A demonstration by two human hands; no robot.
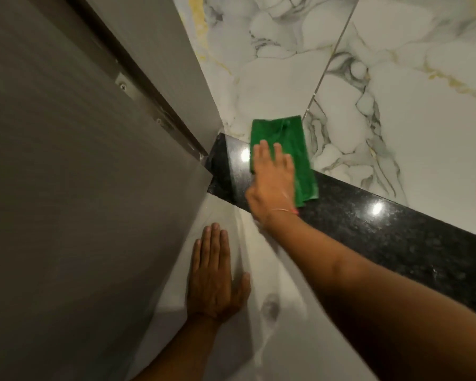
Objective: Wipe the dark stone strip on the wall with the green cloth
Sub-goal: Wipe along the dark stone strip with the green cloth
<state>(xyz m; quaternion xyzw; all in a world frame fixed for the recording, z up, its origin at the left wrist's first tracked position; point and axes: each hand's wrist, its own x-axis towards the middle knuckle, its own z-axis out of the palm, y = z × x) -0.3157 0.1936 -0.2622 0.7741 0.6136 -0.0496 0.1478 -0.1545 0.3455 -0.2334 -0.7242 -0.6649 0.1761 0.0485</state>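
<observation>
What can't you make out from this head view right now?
- Dark stone strip under the green cloth: hidden by cloth and right hand.
- Strip's right end: cut off by the frame edge.
- Strip's left end: hidden behind the grey panel.
- Wall under the left hand: covered; tile nearby blurred.

White marble wall tiles [412,86], veined grey and gold, are met by a grey door [52,188] with a metal hinge strip [138,97].

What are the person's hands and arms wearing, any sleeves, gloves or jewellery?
Both hands are bare, with no gloves. The right hand has a thin thread-like band around the wrist, pale with a pinkish-red bit at one end. The left hand shows no ring or band. Both forearms are uncovered; no sleeves reach into view.
</observation>
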